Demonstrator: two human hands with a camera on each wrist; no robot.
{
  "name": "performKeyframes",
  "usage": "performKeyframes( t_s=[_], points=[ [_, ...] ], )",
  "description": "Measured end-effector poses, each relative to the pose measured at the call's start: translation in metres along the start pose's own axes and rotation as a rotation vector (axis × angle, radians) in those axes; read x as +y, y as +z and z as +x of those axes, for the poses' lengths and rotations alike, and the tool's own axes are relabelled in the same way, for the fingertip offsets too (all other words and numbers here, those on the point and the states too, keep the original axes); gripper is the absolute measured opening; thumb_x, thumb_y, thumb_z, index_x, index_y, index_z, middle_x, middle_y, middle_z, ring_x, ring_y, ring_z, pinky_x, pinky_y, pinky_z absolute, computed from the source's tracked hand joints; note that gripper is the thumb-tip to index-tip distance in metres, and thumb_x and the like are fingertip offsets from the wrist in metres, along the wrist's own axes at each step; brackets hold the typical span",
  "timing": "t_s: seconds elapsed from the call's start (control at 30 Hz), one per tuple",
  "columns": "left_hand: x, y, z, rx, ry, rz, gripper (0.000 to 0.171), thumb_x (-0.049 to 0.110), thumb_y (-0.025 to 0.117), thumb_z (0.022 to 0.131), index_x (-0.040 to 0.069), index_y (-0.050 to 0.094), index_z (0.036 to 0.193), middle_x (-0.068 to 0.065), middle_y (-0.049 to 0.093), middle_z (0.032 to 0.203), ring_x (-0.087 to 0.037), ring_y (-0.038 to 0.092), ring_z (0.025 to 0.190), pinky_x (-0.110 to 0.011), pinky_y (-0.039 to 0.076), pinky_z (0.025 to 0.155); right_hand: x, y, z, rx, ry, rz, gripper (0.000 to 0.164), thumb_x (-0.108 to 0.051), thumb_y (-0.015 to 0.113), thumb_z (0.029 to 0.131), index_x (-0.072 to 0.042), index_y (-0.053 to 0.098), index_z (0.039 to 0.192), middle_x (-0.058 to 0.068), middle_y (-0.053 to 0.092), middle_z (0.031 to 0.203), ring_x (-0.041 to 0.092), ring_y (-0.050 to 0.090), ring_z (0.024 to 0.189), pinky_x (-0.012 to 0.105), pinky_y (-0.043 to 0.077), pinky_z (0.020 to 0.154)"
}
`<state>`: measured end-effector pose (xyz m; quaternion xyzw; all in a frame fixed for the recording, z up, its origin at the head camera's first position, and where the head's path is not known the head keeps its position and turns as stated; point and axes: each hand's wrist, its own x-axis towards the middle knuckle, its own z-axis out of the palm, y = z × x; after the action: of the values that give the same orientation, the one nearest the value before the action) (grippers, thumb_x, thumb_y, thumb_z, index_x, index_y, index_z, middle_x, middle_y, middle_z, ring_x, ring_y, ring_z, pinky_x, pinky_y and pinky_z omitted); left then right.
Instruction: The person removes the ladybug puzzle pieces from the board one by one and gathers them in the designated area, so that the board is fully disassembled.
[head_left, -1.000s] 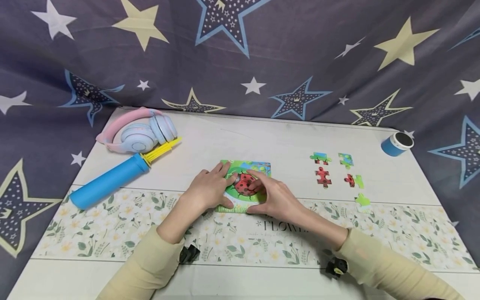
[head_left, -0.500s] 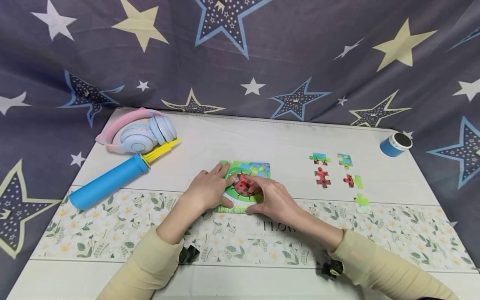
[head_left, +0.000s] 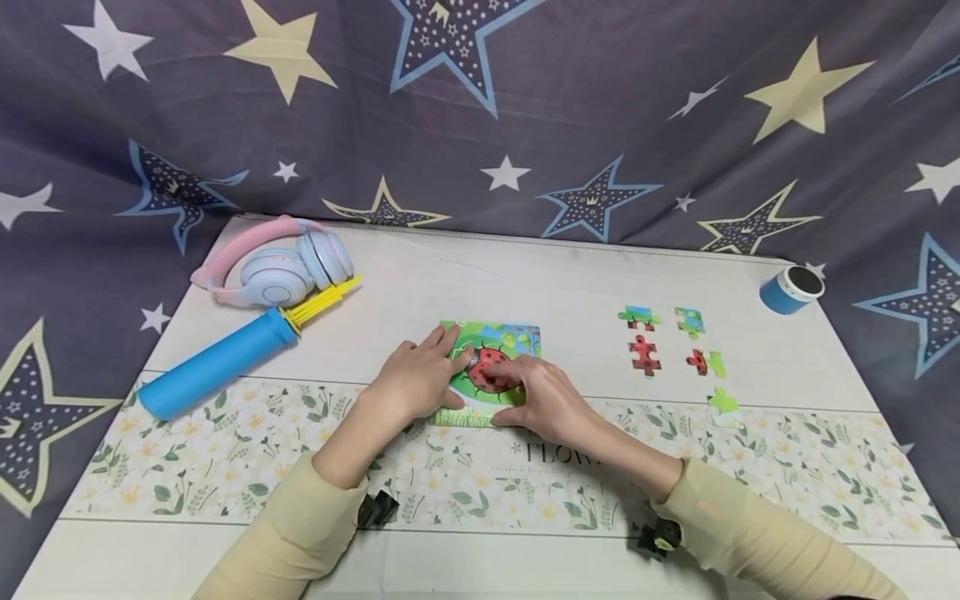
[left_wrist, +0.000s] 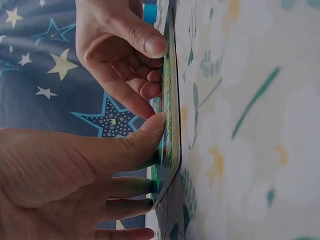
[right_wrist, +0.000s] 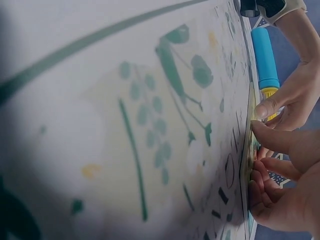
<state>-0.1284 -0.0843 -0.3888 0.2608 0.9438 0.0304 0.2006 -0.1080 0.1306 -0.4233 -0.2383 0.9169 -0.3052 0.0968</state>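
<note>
A flat square ladybug picture board lies in the middle of the table, with green, blue and red printing. My left hand rests on its left side, fingers spread over the picture and thumb near the front edge. From the right, my right hand touches the board with its index finger on the ladybug. Its thumb sits at the front edge while the other fingers fold in beneath the palm. Seen low from the left wrist, both thumbs lie along the thin edge of the board.
Several loose jigsaw pieces lie on the right of the table. Beyond them stands a blue and white cylinder. Pink and blue headphones and a blue hand pump with a yellow nozzle occupy the left. A starry curtain hangs behind.
The right hand's index finger has drawn down and in over the ladybug, uncovering more of the board's upper right. The left hand has stayed in place.
</note>
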Motion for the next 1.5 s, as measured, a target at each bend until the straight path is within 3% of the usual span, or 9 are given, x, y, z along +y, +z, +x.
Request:
performKeyframes(
  t_s=[0.27, 0.53, 1.03, 1.3, 1.5],
  points=[
    [-0.0017, 0.0002, -0.0007, -0.004, 0.005, -0.001, 0.075, 0.039, 0.068, 0.096, 0.013, 0.039, 0.160, -0.018, 0.017, 0.173, -0.036, 0.020, 0.160, -0.057, 0.042, 0.116, -0.0011, -0.0008, 0.0010, -0.041, -0.002, -0.005, 0.053, -0.020, 0.089, 0.080, -0.012, 0.073, 0.130, 0.005, 0.075, 0.123, 0.022, 0.065, 0.113, 0.043, 0.057, 0.093],
    [-0.0019, -0.0007, 0.0007, -0.016, 0.014, -0.011, 0.075, 0.037, 0.068, 0.095, 0.012, 0.039, 0.160, -0.018, 0.016, 0.173, -0.037, 0.019, 0.160, -0.058, 0.041, 0.117, 0.0000, 0.0003, 0.0007, -0.048, -0.004, -0.002, 0.048, -0.020, 0.089, 0.081, -0.017, 0.075, 0.127, 0.004, 0.071, 0.113, 0.016, 0.061, 0.100, 0.031, 0.051, 0.080],
    [-0.0012, -0.0030, 0.0008, -0.027, 0.009, -0.009, 0.075, 0.037, 0.068, 0.096, 0.013, 0.039, 0.160, -0.018, 0.016, 0.173, -0.036, 0.018, 0.161, -0.058, 0.040, 0.118, 0.0029, -0.0050, -0.0006, -0.074, -0.060, -0.009, 0.051, -0.021, 0.088, 0.081, -0.014, 0.074, 0.130, 0.005, 0.070, 0.119, 0.016, 0.062, 0.104, 0.030, 0.054, 0.083],
    [-0.0014, -0.0035, 0.0003, -0.034, 0.001, -0.009, 0.075, 0.037, 0.068, 0.095, 0.013, 0.039, 0.160, -0.017, 0.015, 0.173, -0.036, 0.018, 0.161, -0.057, 0.040, 0.118, 0.0014, -0.0060, 0.0012, -0.083, -0.049, -0.016, 0.052, -0.022, 0.088, 0.081, -0.013, 0.074, 0.129, 0.004, 0.066, 0.115, 0.013, 0.057, 0.093, 0.024, 0.049, 0.078],
    [-0.0015, -0.0033, 0.0011, -0.039, 0.001, -0.015, 0.075, 0.037, 0.068, 0.095, 0.014, 0.038, 0.160, -0.017, 0.014, 0.173, -0.036, 0.017, 0.161, -0.058, 0.039, 0.119, 0.0050, -0.0049, 0.0005, -0.066, -0.073, -0.020, 0.052, -0.024, 0.088, 0.080, -0.011, 0.074, 0.129, 0.005, 0.069, 0.115, 0.014, 0.060, 0.094, 0.025, 0.050, 0.079]
  ],
)
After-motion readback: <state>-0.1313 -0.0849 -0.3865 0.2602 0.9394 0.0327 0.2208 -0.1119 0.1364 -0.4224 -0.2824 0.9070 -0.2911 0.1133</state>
